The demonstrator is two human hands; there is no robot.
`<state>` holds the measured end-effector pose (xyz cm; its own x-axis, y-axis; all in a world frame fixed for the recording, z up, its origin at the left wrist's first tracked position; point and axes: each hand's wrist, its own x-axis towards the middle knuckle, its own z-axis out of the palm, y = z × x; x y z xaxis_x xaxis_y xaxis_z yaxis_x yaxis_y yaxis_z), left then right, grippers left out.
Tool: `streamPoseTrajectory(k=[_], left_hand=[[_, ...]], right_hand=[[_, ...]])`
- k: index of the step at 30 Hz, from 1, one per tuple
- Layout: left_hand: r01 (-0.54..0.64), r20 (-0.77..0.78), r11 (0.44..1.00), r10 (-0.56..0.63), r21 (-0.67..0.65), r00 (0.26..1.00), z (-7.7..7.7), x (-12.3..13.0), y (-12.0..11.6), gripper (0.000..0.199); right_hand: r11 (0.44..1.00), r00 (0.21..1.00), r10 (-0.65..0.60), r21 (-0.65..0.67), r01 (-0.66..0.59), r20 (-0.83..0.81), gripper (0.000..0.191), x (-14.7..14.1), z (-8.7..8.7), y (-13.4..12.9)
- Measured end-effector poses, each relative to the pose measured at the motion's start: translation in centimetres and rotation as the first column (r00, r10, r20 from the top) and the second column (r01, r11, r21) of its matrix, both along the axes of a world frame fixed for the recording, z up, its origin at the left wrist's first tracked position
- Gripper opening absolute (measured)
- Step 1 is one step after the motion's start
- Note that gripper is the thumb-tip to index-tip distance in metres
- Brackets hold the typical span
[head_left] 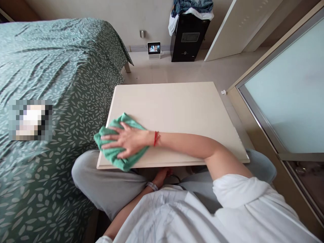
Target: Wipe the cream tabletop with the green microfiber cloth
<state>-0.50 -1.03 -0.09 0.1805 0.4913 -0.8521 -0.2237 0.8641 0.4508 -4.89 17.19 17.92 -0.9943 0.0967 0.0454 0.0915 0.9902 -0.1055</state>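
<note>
A green cloth (136, 125) lies bunched on the near left corner of a cream tabletop (172, 108), partly over its left edge. My right hand (126, 139) rests flat on the cloth with fingers spread, a red string bracelet at its wrist. The right forearm crosses the near part of the tabletop. Below the near edge, between my knees, is my left hand (163, 174), with a pale band on the wrist. Its fingers are partly hidden under the tabletop, and what they hold, if anything, cannot be made out.
A bed with a green leaf-print cover (63, 67) stands at the left, a blurred object (31, 119) on it. Beyond the table are a small screen (154, 50) and a black cabinet (187, 38) topped with clothes (192, 7). A frosted sliding panel (286, 91) is at the right.
</note>
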Motion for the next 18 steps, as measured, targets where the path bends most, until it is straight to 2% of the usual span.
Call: streamPoseTrajectory(k=[2,4,6,8,10,13,15,18], left_hand=[[-0.005,0.008,1.0,0.005,0.013,1.0,-0.1,0.0,0.0,0.024],[-0.006,0.018,1.0,0.006,0.022,1.0,-0.2,-0.1,0.0,0.024],[-0.007,0.018,1.0,0.006,0.02,1.0,-0.1,-0.1,0.0,0.025],[-0.01,0.011,1.0,0.009,0.01,1.0,0.1,-0.1,0.1,0.025],[-0.016,0.003,1.0,0.016,-0.001,1.0,0.3,-0.1,0.1,0.024],[-0.019,-0.009,1.0,0.019,-0.02,1.0,0.4,0.0,0.2,0.023],[-0.018,-0.023,0.999,0.018,-0.031,1.0,0.4,0.0,0.3,0.022],[-0.013,-0.047,0.999,0.011,-0.045,0.999,0.3,-0.1,0.4,0.02]], right_hand=[[0.988,0.988,0.153,0.035,-0.153,0.002,0.068,2.3,0.1,-3.5],[0.97,0.97,0.241,0.032,-0.24,-0.017,0.068,4.4,0.1,-5.2],[0.962,0.961,0.271,-0.013,-0.272,-0.053,0.067,5.6,-0.1,-5.0],[0.967,0.969,0.234,-0.081,-0.241,-0.081,0.063,5.9,-0.6,-3.2],[0.98,0.989,0.125,-0.143,-0.136,-0.081,0.062,5.5,-1.0,-0.2],[0.973,0.989,-0.138,-0.194,0.127,-0.045,0.067,4.6,-1.3,5.7],[0.921,0.942,-0.335,-0.213,0.325,-0.011,0.07,4.2,-1.1,10.0],[0.779,0.804,-0.594,-0.228,0.584,0.029,0.075,4.3,-0.5,15.5]])
